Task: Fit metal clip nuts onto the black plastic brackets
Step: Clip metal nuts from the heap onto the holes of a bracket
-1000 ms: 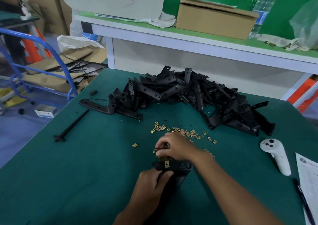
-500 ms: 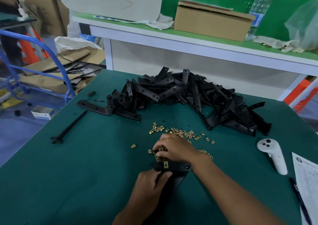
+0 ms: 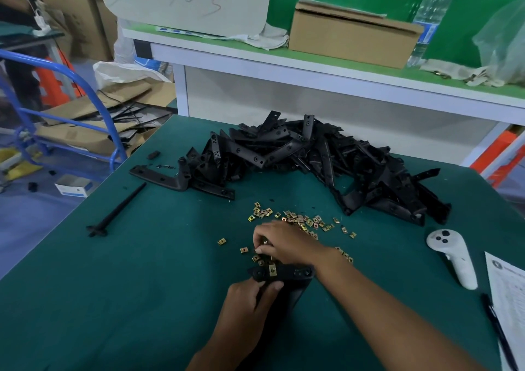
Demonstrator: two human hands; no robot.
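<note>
The right hand's fingers (image 3: 260,247) now curl over the loose clip nuts (image 3: 298,220) just beyond the bracket (image 3: 284,274), seemingly pinching one, though it is hidden; a second ago they sat nearer it. One fitted nut (image 3: 272,269) shows on the bracket, gripped by the left hand (image 3: 250,299). So another nut probably follows. Beyond the bracket, the green counter (image 3: 142,285) carries a bracket pile (image 3: 312,157); right lies a white controller (image 3: 454,257).
</note>
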